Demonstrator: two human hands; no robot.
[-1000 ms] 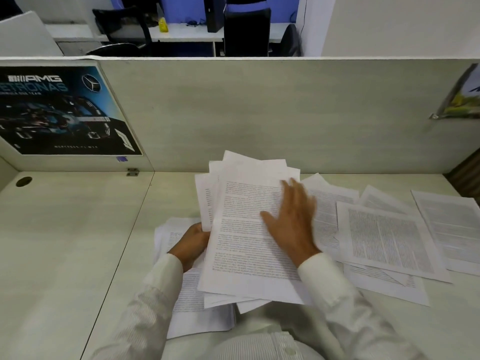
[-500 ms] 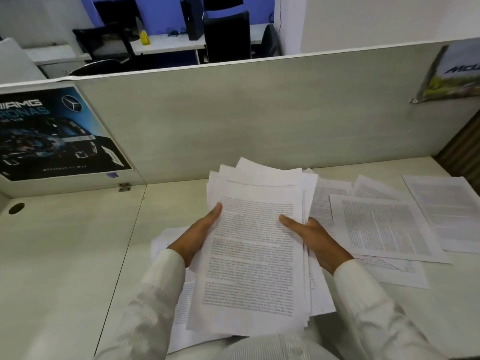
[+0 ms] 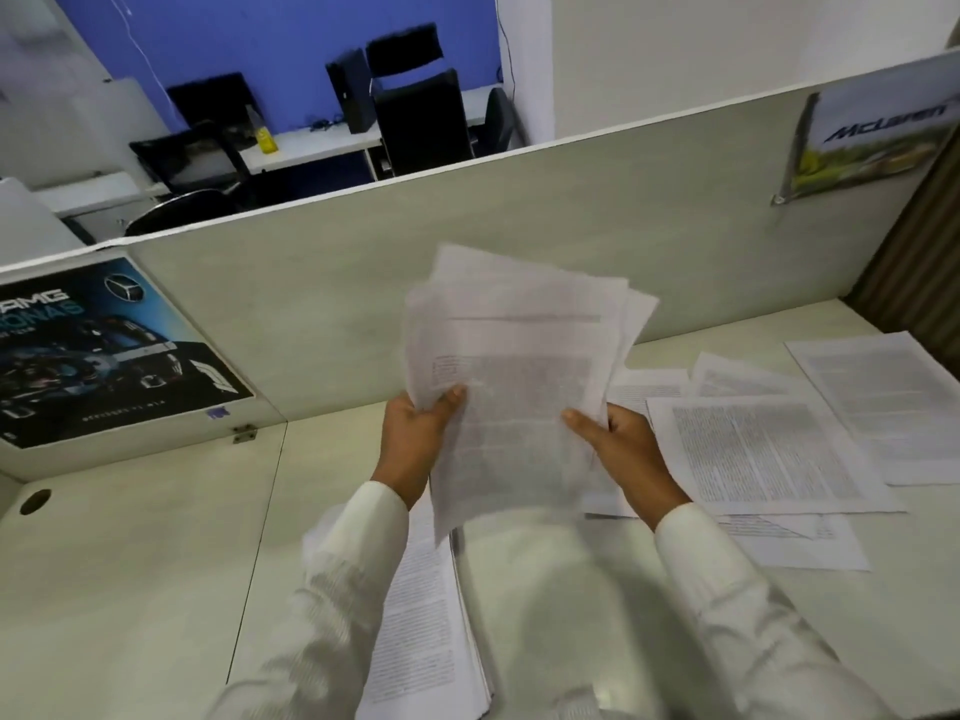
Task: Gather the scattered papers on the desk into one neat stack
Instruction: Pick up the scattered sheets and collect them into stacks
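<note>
Desk [image 3: 130, 563]: both hands [image 3: 415, 433] [image 3: 618, 449] grip fanned papers [image 3: 519, 366] aloft.

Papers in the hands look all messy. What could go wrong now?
The held bundle is fanned out, gripped only at its lower edges by the left hand and right hand, so a sheet might slip loose.
Tapping it square could crease the jutting corners.
Loose sheets on the desk and a pile by the left sleeve might get left out.
</note>
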